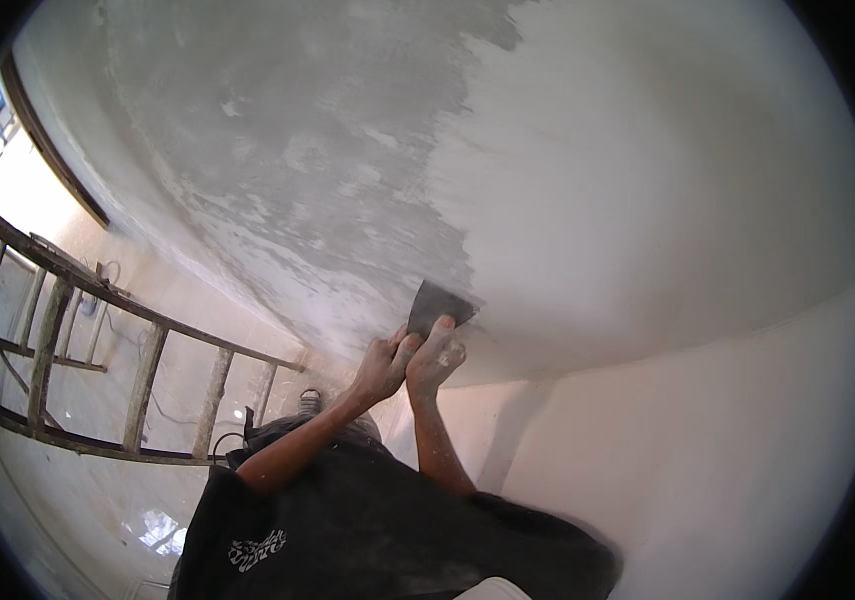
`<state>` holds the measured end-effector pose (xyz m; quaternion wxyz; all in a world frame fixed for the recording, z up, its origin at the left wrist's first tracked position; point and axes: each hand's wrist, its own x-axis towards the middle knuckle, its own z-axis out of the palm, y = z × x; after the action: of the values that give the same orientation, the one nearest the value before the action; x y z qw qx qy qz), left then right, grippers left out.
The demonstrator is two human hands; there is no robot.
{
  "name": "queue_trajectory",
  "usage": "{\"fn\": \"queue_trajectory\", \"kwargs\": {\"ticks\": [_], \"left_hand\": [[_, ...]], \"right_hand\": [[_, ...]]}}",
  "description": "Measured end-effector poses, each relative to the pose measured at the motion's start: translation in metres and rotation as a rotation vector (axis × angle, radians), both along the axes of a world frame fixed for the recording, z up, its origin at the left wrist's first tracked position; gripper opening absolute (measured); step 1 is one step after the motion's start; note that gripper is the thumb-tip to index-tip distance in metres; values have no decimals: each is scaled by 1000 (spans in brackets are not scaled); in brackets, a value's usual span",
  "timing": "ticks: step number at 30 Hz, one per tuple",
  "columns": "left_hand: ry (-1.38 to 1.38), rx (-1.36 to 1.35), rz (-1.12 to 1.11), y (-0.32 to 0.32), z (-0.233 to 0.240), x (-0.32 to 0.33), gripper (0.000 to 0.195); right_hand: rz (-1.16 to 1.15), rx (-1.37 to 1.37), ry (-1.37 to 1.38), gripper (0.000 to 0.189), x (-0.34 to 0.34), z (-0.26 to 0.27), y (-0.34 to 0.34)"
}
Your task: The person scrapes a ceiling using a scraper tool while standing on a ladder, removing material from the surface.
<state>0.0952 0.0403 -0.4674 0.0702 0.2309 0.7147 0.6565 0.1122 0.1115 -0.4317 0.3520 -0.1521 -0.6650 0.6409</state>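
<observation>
My right hand (433, 358) grips a wide-bladed putty knife (439, 306), its thumb laid along the dark blade. My left hand (382, 366) closes on the tool from the left, fingers near the blade's lower left corner; the handle is hidden by the hands. The blade's outer edge meets the wall (307, 135) near the border between rough grey patches and a smooth whitish coat (607, 172). Pale smears of filler cling to the right hand and forearm.
A wooden ladder (146, 386), stained with whitish splashes, stands at my left. Beyond it a bright doorway (37, 172) opens at far left. Another wall (622, 435) meets the coated one at lower right. Cables lie on the floor (180, 390).
</observation>
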Motion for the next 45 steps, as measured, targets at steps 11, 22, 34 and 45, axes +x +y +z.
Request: {"fn": "queue_trajectory", "kwargs": {"ticks": [11,22,34,45], "left_hand": [[-84,-46,23,-4,-16,3,37],[22,-70,24,-1,-30,1,38],[-5,-14,26,7,-5,0,39],[22,-28,21,8,3,-1,40]], "right_hand": [[-156,15,-18,47,-3,-36,-3],[-143,89,-25,43,0,-55,2],[-70,34,60,39,-9,-34,10],[-84,118,7,50,-4,-14,12]]}}
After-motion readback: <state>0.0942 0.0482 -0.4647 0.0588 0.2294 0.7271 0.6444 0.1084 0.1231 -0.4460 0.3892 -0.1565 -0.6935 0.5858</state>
